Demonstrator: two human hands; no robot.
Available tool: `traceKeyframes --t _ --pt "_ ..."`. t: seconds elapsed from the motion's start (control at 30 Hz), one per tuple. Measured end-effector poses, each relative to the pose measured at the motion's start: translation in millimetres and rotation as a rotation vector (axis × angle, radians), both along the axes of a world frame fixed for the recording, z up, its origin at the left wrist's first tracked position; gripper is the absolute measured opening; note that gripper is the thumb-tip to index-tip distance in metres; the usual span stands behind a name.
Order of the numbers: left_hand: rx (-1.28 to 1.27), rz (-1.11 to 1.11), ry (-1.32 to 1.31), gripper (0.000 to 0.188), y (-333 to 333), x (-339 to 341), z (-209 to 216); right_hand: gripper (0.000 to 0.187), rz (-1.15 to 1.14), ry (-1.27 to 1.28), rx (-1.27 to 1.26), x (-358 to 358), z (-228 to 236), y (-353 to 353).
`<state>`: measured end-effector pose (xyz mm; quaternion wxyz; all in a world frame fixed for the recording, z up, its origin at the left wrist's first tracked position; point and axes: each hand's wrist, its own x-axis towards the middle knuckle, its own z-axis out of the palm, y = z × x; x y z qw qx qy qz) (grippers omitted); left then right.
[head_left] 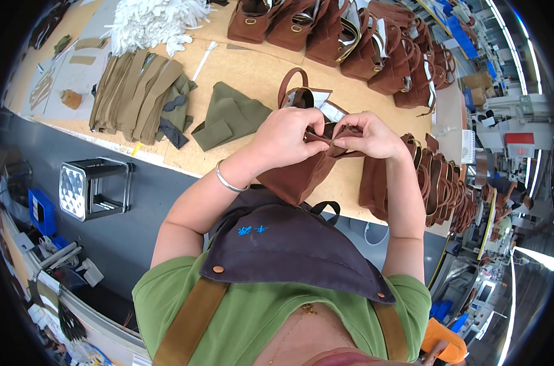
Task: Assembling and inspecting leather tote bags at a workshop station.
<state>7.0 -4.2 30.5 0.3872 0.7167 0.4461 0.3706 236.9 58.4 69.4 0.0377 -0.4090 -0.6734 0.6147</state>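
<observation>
A reddish-brown handbag [301, 175] with a looped handle stands at the near edge of the table, its top edge pinched between both hands. My left hand [289, 135] grips the rim with thumb and fingertips, a silver bangle on that wrist. Close beside it, my right hand [368, 135] pinches the bag's top corner, thumb toward the left thumb. White paper or lining [332, 111] shows behind the fingers. Whatever small part sits between the fingertips is hidden.
Rows of finished-looking brown handbags [326, 36] stand at the back, with more bags [435, 183] at right. Folded olive cloth [231, 113], stacked khaki strips [133, 91] and a white scrap heap [152, 24] lie left. A metal stool [94, 186] stands on the floor.
</observation>
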Motion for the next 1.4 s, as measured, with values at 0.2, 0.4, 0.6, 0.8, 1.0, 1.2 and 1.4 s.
traceKeyframes --t 0.2,0.4,0.6,0.8,1.0,1.2,1.4 --pt "0.134 -0.006 -0.090 0.020 -2 4 -12 0.013 -0.010 0.000 0.004 -7 7 -5" --pt "0.195 0.026 -0.041 0.009 -4 8 -23 0.010 0.000 -0.056 0.080 -13 1 -5" --pt "0.362 0.245 0.056 0.014 -12 11 -30 0.018 -0.025 -0.075 0.048 -25 -10 1" --pt "0.131 0.154 -0.033 0.020 -17 11 -35 0.016 -0.037 0.131 0.006 -16 -13 5" --pt "-0.054 0.024 -0.380 0.016 -8 15 -32 0.018 -0.023 0.030 -0.145 -7 20 15" --pt "0.054 0.147 -0.223 0.013 -10 14 -30 0.014 -0.053 0.080 0.090 -11 0 17" --pt "0.190 0.192 -0.082 0.015 -9 10 -26 0.011 -0.135 -0.073 0.122 -22 -6 18"
